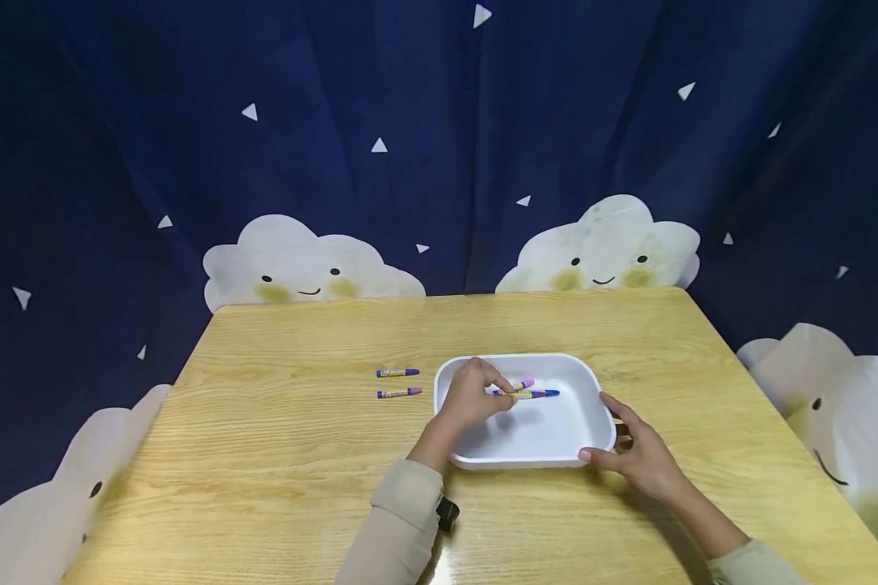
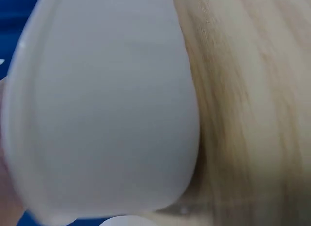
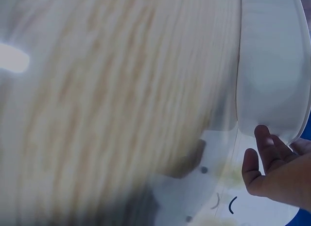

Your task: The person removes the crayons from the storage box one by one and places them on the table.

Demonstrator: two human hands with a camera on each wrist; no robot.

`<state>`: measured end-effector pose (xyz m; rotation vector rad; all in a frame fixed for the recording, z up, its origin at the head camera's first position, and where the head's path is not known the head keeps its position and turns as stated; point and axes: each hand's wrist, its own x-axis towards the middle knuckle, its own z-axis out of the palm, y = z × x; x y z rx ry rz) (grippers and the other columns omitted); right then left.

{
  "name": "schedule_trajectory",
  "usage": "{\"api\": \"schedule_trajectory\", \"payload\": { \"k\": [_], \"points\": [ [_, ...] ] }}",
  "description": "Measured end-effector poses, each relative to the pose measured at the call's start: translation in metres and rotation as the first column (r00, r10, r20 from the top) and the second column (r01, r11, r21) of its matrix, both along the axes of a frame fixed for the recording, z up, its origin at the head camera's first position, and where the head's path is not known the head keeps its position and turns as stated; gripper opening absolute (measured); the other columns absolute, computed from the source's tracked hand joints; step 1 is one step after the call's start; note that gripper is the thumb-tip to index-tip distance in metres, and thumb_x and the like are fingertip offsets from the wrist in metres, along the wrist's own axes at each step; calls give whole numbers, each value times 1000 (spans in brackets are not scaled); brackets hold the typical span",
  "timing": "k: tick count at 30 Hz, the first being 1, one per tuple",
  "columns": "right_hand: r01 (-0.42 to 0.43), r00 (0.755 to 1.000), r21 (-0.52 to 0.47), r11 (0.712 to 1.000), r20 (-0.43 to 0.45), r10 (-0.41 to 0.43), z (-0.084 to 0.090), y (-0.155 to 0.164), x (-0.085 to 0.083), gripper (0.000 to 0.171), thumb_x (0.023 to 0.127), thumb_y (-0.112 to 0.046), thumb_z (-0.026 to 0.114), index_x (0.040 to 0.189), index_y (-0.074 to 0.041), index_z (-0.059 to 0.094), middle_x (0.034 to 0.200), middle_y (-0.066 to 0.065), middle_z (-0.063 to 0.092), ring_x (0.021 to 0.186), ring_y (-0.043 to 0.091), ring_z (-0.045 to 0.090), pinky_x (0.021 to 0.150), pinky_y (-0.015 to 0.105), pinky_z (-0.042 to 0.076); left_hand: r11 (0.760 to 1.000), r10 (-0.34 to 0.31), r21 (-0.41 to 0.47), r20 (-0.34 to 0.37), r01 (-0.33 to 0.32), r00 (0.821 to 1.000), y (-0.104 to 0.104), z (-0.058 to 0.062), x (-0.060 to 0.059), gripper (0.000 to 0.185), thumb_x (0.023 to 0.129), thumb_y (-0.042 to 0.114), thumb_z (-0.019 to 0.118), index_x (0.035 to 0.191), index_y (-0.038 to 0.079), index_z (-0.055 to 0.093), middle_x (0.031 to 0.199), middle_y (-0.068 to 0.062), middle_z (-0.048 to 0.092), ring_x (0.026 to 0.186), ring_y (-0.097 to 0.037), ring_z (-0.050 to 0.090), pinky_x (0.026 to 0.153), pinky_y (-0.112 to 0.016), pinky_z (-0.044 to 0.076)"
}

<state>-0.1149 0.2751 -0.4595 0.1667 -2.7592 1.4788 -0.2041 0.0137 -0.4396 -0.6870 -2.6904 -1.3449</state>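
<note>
A white tray (image 1: 527, 357) sits on the wooden table (image 1: 300, 455). My left hand (image 1: 474, 398) hovers inside the tray at its left side and pinches a blue-tipped crayon (image 1: 536, 394) that points right. A pink-tipped crayon (image 1: 523, 383) lies just behind it; whether the fingers also hold it is unclear. My right hand (image 1: 632, 451) holds the tray's near right corner, thumb on the front wall and fingers along the right wall. The left wrist view is filled by the blurred tray (image 2: 107, 114). In the right wrist view the right hand (image 3: 277, 172) touches the tray (image 3: 272, 65) at its rim.
Two more crayons lie side by side on the table left of the tray: a blue one (image 1: 398, 373) and a pink-tipped one (image 1: 399, 393). A dark blue curtain with white clouds (image 1: 307, 268) hangs behind the table's far edge.
</note>
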Motion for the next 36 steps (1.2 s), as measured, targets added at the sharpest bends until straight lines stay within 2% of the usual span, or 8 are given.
{"api": "schedule_trajectory", "payload": {
  "k": [5,9,16,22,28,36],
  "points": [
    [7,1000,27,1000,-5,-7,2,-3,-1,92,70,-20,83,142,3,30,124,22,47,90,29,53,67,23,47,998,-32,53,-21,33,999,-16,6,14,8,70,12,79,76,12,74,85,6,56,85,-18,55,73,-24,41],
    [-3,1000,15,1000,-9,3,2,-3,0,91,70,-19,83,142,3,30,124,22,47,90,28,53,68,24,48,997,-19,80,-22,21,1000,-30,11,24,8,71,14,79,76,14,73,89,6,55,87,-12,53,70,-27,43],
    [-6,1000,10,1000,-15,6,2,-4,-1,91,70,-19,83,142,4,30,127,22,46,90,28,54,68,23,48,992,0,130,20,-2,1000,-57,12,36,5,73,15,77,75,16,73,90,8,55,88,-11,52,69,-31,43],
    [0,1000,8,1000,-5,0,2,-3,0,92,70,-19,83,142,3,30,129,21,45,92,29,54,68,23,47,986,12,167,16,-14,1000,-76,10,41,6,73,12,76,76,15,72,91,7,56,89,-13,52,69,-38,45],
    [-3,1000,8,1000,-14,3,2,-4,-1,92,70,-18,83,142,4,30,128,22,45,91,30,54,66,23,47,987,33,157,33,-37,999,-94,6,46,8,75,10,75,78,16,70,94,6,57,92,-15,51,71,-38,42],
    [-1,1000,15,1000,-4,1,2,-3,-1,93,70,-19,83,142,3,30,128,21,45,91,31,54,64,24,47,983,95,153,45,-101,994,-124,-1,46,12,74,7,77,78,16,70,97,5,60,91,-16,55,70,-40,42]
  ]
}}
